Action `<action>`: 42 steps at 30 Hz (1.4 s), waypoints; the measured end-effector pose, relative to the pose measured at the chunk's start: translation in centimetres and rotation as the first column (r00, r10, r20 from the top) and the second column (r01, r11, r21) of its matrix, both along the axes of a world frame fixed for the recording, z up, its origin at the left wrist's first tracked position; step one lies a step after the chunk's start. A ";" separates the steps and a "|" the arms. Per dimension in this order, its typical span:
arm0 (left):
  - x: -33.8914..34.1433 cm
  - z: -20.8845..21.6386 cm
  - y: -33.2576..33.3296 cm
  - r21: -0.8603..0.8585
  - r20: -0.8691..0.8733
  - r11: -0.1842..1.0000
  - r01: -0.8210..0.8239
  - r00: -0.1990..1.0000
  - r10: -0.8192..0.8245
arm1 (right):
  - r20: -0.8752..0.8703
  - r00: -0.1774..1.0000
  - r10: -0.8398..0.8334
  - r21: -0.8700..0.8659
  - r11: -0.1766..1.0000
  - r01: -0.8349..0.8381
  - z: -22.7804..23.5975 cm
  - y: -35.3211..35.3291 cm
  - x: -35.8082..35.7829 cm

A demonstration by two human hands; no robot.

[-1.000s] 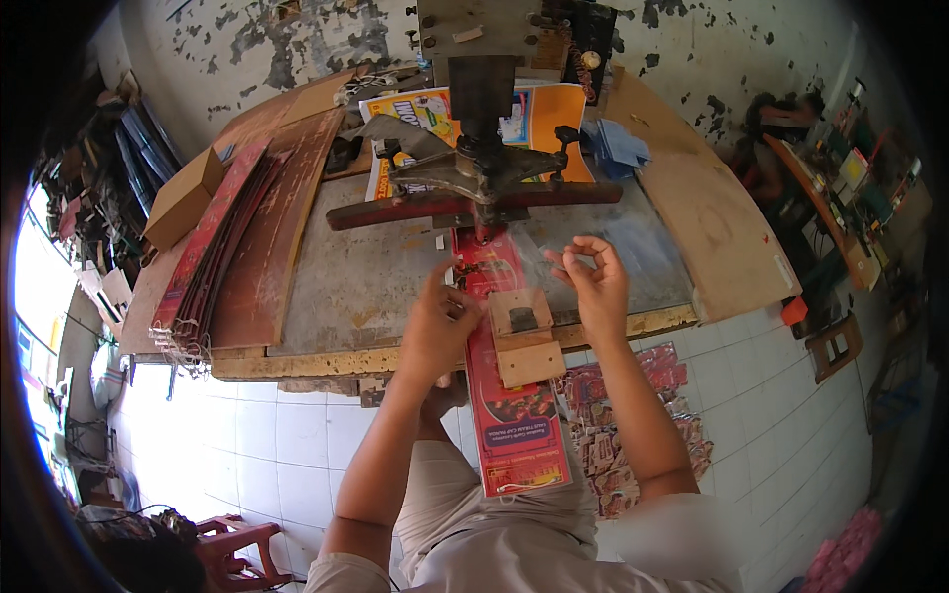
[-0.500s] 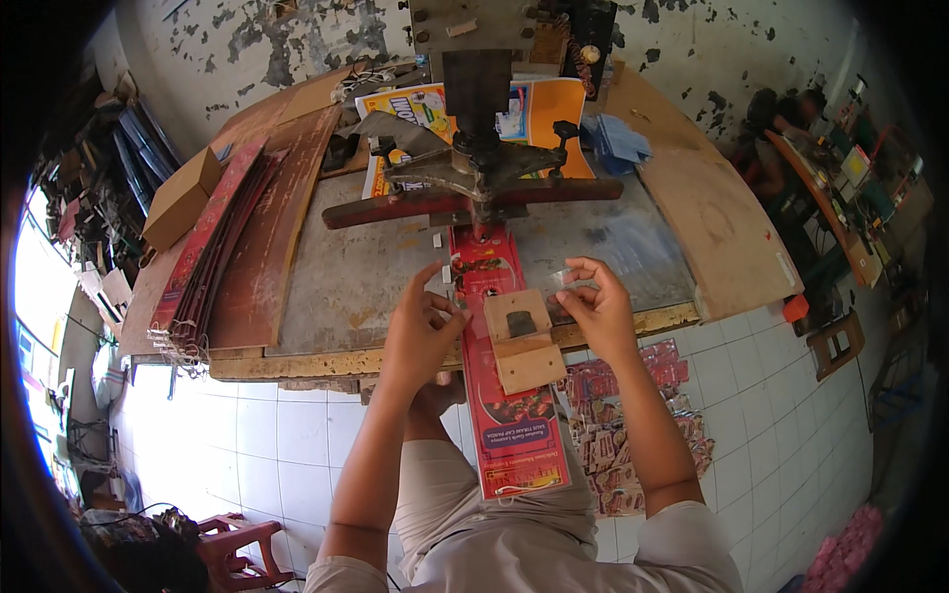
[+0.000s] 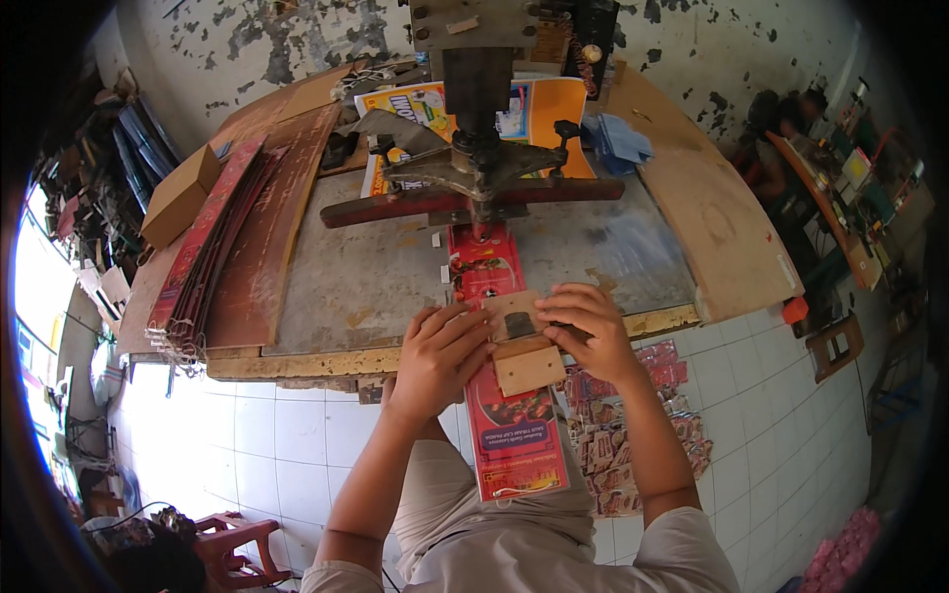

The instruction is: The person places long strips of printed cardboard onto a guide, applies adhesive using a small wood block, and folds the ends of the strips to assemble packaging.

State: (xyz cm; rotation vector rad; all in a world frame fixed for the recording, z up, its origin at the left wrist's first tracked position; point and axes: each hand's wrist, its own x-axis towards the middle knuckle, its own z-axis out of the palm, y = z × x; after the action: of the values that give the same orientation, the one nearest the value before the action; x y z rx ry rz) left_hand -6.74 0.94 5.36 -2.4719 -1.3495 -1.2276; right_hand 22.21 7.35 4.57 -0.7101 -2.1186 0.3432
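Observation:
A flat wooden board [image 3: 534,373] with a dark, arch-shaped inset and small holes lies on a long red printed strip [image 3: 514,445]. My left hand [image 3: 443,354] grips the board's left edge with bent fingers. On the opposite edge, my right hand [image 3: 591,331] holds the board with thumb and fingers; its fingertips are partly hidden. The strip's far end lies beneath a metal press head [image 3: 479,183] with wide arms. Its near end, with a thin white cord, hangs over the table's front edge above my lap.
Stacked red strips [image 3: 213,242] with cords lie on the left beside a cardboard box [image 3: 183,198]. Blue sheets [image 3: 618,143] sit at the back right. Many red printed pieces [image 3: 633,435] cover floor tiles right of my legs. Another person [image 3: 791,119] sits far right.
Both hands have moved inward from beside the board onto its edges. The small clear piece at my right fingertips no longer shows. The strip stays almost in place.

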 end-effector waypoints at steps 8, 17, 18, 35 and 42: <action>0.2 -0.7 0.1 0.043 0.036 0.999 0.010 0.999 -0.012 | -0.067 0.998 0.005 0.048 0.999 -0.002 -0.5 0.1 -0.2; 0.2 -0.7 0.0 0.056 0.039 0.998 0.000 0.999 -0.003 | -0.096 0.995 0.010 0.031 0.999 -0.007 -0.3 -0.2 -0.5; 0.2 -0.7 0.0 0.055 0.040 0.998 0.000 0.999 -0.002 | -0.102 0.995 0.012 0.029 1.000 -0.009 -0.2 -0.3 -0.6; -0.8 -0.4 -1.4 -0.028 0.124 0.995 -0.100 0.987 0.103 | 0.129 0.991 0.025 0.060 0.998 -0.033 3.8 -4.7 0.2; -1.0 -1.6 -2.4 -0.166 0.109 0.968 -0.186 0.972 0.206 | 0.230 0.971 0.060 -0.043 0.998 -0.051 3.8 -6.7 -0.8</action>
State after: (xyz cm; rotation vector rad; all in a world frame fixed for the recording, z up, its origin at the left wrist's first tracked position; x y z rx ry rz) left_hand -7.75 -1.43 3.72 -2.3180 -1.7380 -1.2960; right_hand 21.37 0.62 8.38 -0.7435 -2.3613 0.3446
